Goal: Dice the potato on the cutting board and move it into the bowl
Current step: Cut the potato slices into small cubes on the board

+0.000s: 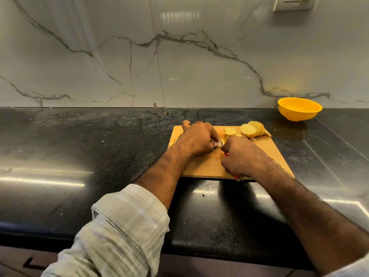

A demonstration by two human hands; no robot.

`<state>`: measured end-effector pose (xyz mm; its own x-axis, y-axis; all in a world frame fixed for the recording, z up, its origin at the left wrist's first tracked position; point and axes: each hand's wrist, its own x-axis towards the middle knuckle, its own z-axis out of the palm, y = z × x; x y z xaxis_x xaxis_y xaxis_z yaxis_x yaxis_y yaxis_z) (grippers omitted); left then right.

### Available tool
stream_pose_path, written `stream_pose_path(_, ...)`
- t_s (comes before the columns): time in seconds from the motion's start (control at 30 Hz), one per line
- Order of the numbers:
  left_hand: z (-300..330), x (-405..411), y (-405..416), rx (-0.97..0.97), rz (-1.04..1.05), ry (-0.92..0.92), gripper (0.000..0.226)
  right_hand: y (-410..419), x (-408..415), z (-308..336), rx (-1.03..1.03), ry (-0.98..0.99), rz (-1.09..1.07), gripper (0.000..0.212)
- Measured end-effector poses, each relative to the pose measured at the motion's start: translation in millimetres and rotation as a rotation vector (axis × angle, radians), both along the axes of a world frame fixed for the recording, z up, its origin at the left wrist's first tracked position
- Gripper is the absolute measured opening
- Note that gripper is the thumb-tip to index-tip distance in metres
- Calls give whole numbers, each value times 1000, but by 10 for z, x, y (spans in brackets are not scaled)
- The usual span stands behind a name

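Observation:
A wooden cutting board (265, 150) lies on the black counter. Round potato slices (248, 130) lean in a row at its far right corner. My left hand (196, 139) curls over a small pale potato piece (279, 143) near the board's middle and holds it down with the fingertips. My right hand (242, 155) grips a knife with a red handle (226, 154); the thin blade (220, 139) points away between the two hands, next to the held piece. A yellow bowl (299, 111) stands beyond the board at the back right, against the wall.
The black stone counter (99, 146) stretches wide to the left and front of the board. A marble backsplash (159, 66) rises behind it, with a wall socket (294, 3) at the top right. Small crumbs dot the counter.

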<state>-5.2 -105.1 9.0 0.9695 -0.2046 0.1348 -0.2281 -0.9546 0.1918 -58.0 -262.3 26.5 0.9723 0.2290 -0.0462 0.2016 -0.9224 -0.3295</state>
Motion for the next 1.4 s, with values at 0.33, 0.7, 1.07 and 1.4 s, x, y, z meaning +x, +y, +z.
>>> stream_pose_path(0.33,28,-54,10,-48,37,1,18,-40,-29,-113,34,-123,-11,30)
stream_pose_path(0.7,36,-20,-3,-36,29,17,18,37,-30,-119,-27,-92,-4,35)
stream_pose_path(1.07,-26,15,144,-121,61,-5,9,-113,16,-83,136,-90,-17,49)
stream_pose_path(1.4,-61,84,137,-113,52,-3,5,14,-8,-120,29,-99,-8,45)
